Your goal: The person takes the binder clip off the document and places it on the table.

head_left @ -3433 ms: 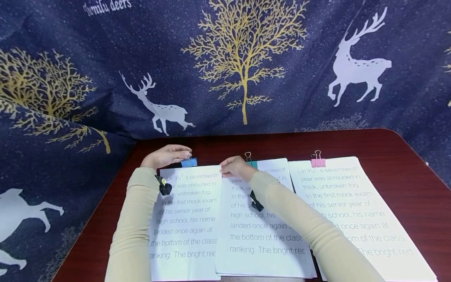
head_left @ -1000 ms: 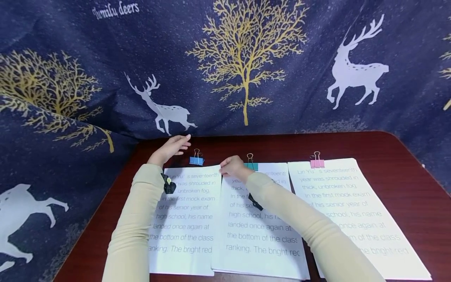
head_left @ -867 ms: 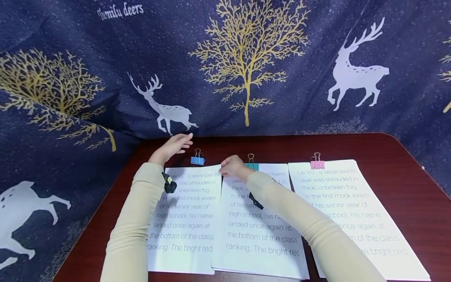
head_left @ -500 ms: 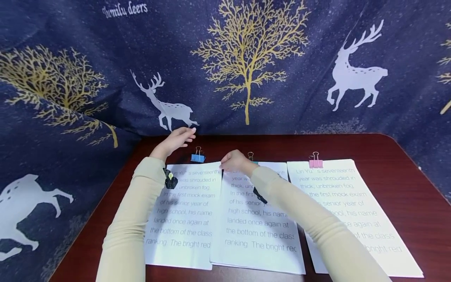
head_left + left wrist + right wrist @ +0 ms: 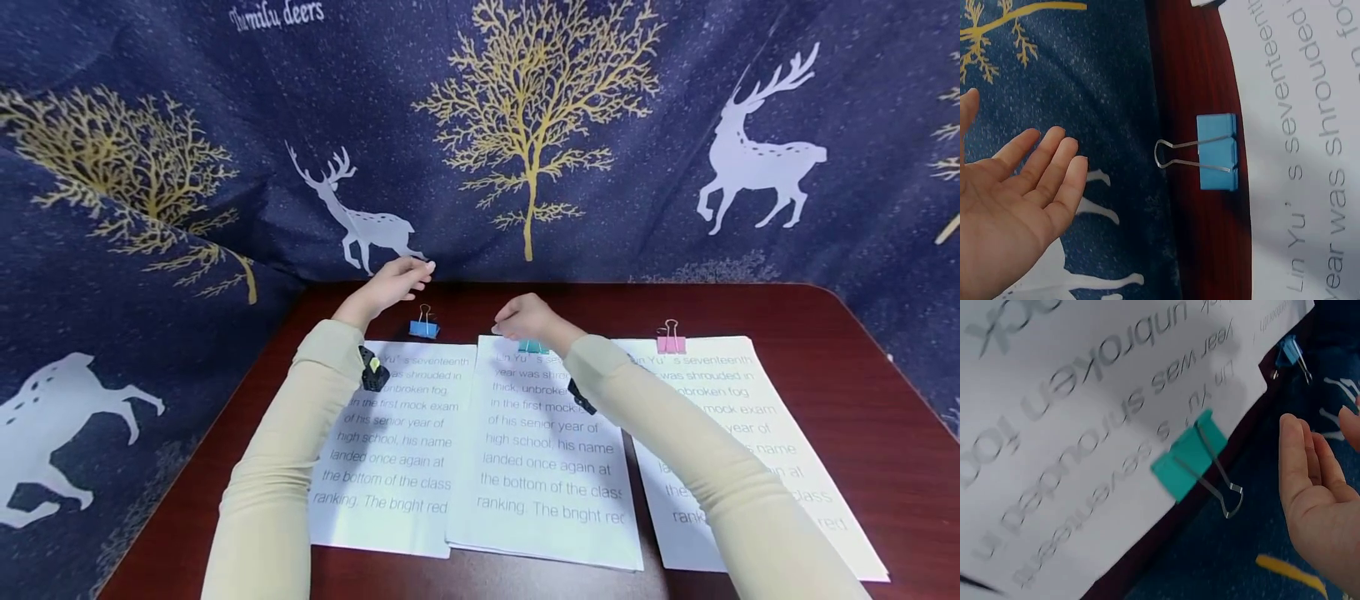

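Observation:
A blue binder clip [image 5: 424, 328] stands on the table just beyond the top edge of the left paper stack [image 5: 405, 450], with a strip of wood showing between them in the left wrist view. My left hand [image 5: 393, 285] hovers past that clip, palm turned up in the left wrist view, fingers slightly bent and holding nothing. A teal binder clip [image 5: 1190, 456] grips the top edge of the middle stack [image 5: 551, 467], its wire handle pointing away. Over that top edge is my right hand [image 5: 528, 318], its fingers extended and apart from the clip in the right wrist view.
A pink binder clip [image 5: 671, 344] is on the top edge of the right paper stack [image 5: 750, 500], partly covered by my right sleeve. The middle stack overlaps the left one's side. Behind the dark red table [image 5: 832, 375] hangs a blue cloth [image 5: 600, 208] with deer and trees.
My left hand has left the blue clip and moved up and back. The right hand has come off the corner where the left and middle stacks meet, moving back and right.

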Action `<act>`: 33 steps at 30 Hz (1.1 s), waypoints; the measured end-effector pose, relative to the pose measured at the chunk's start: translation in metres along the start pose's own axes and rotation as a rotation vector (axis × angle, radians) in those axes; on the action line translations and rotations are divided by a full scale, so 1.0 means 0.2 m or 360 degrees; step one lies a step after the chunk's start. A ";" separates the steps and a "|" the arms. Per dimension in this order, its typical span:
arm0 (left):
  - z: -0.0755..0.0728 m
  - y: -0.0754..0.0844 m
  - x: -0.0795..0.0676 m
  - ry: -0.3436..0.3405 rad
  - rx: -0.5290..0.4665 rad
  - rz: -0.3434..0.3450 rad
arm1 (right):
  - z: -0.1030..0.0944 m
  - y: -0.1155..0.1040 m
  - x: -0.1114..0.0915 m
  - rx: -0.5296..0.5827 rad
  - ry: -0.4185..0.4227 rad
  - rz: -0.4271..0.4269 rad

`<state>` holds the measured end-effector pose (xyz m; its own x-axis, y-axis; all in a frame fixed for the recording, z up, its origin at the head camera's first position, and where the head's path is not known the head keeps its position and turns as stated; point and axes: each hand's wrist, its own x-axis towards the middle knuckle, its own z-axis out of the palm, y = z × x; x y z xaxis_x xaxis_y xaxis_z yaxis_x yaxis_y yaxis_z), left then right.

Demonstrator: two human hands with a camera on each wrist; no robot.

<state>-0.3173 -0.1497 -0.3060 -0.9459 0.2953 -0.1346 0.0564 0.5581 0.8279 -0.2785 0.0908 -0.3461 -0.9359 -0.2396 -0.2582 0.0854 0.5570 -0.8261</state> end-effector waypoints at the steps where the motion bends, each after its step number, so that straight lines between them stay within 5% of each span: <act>1: 0.01 0.00 0.00 -0.0005 -0.0002 -0.0001 | -0.02 0.00 -0.01 -0.0006 0.0005 -0.0002; 13: 0.15 -0.02 0.03 -0.0067 -0.0032 -0.0013 | -0.20 0.06 -0.05 0.0014 0.0058 -0.0029; 24: 0.32 -0.11 0.08 -0.0080 -0.0193 -0.0116 | -0.25 0.13 -0.06 0.0106 0.0093 -0.0010; 33: 0.43 -0.15 0.10 -0.0125 -0.0137 -0.0190 | -0.25 0.23 -0.04 0.0088 0.0138 0.0067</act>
<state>-0.3102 -0.0939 -0.3812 -0.9162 0.2922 -0.2742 -0.0858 0.5254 0.8465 -0.2850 0.1581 -0.3560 -0.9568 -0.1459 -0.2513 0.1419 0.5200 -0.8423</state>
